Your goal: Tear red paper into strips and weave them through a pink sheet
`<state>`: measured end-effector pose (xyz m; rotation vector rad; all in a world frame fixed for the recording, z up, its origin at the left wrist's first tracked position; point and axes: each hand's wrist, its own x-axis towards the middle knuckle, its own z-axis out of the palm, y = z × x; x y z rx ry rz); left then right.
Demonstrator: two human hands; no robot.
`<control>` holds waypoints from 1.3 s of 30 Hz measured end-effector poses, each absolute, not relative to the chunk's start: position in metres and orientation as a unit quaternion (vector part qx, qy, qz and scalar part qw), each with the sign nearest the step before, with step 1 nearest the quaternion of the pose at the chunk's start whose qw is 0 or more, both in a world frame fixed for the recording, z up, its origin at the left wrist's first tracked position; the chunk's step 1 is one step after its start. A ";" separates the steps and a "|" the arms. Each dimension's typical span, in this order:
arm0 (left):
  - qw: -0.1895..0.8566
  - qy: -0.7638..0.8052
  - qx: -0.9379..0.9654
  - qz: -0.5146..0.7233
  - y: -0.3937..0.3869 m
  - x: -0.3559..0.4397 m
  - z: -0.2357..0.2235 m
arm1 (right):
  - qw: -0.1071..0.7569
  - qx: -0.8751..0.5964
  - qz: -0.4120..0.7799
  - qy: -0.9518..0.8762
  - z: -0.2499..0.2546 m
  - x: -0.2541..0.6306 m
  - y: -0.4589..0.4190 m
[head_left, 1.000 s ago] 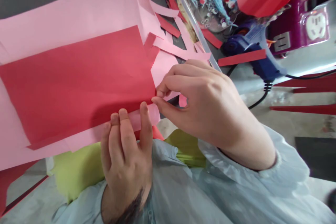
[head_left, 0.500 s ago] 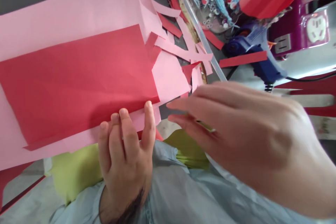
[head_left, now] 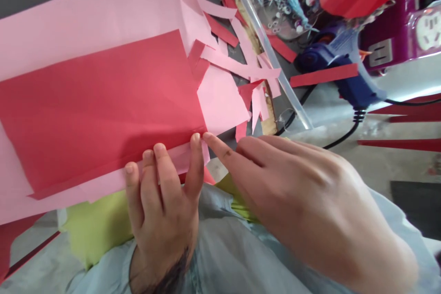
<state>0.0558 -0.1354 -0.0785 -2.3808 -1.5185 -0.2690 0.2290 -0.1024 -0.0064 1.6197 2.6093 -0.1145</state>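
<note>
A sheet of red paper [head_left: 113, 105] lies on larger pink paper [head_left: 138, 4], with a narrow fold along its near edge. My left hand [head_left: 168, 197] rests there with fingers stretched out and slightly apart, fingertips pressing on the fold. At the fold's right end, the index fingertip of my right hand [head_left: 296, 197] meets the red paper's corner, close beside my left thumb. The other right fingers are curled in, and the right thumb is hidden underneath.
Pink and red paper strips [head_left: 241, 69] are scattered right of the sheet, beside a clear plastic bar [head_left: 268, 50]. Farther right are a blue glue gun [head_left: 358, 82], a purple power strip [head_left: 382, 32] and a clear container [head_left: 282, 14] of beads and blue tassels.
My right hand has moved left and its index fingertip now touches the red paper's corner; before, it was just short of it. My left hand has stayed on the fold.
</note>
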 end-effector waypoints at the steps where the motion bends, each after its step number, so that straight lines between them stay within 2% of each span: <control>1: 0.146 -0.532 -0.829 -0.094 -0.136 0.056 -0.078 | 0.033 0.523 -0.036 0.851 -0.006 0.229 -0.102; 11: 0.128 -0.538 -0.825 -0.118 -0.135 0.061 -0.077 | -0.010 0.543 -0.024 0.839 -0.016 0.222 -0.103; 15: 0.113 -0.544 -0.820 -0.136 -0.136 0.062 -0.080 | 0.017 0.544 -0.018 0.839 -0.015 0.221 -0.103; 20: 0.165 -0.546 -0.812 -0.125 -0.137 0.065 -0.082 | 0.044 0.546 0.002 0.837 -0.014 0.220 -0.103; 27: 0.121 -0.551 -0.818 -0.114 -0.140 0.061 -0.075 | 0.063 0.534 0.052 0.842 -0.014 0.211 -0.109; 39: 0.107 -0.564 -0.804 -0.153 -0.146 0.014 -0.079 | 0.137 0.529 0.114 0.830 -0.016 0.200 -0.112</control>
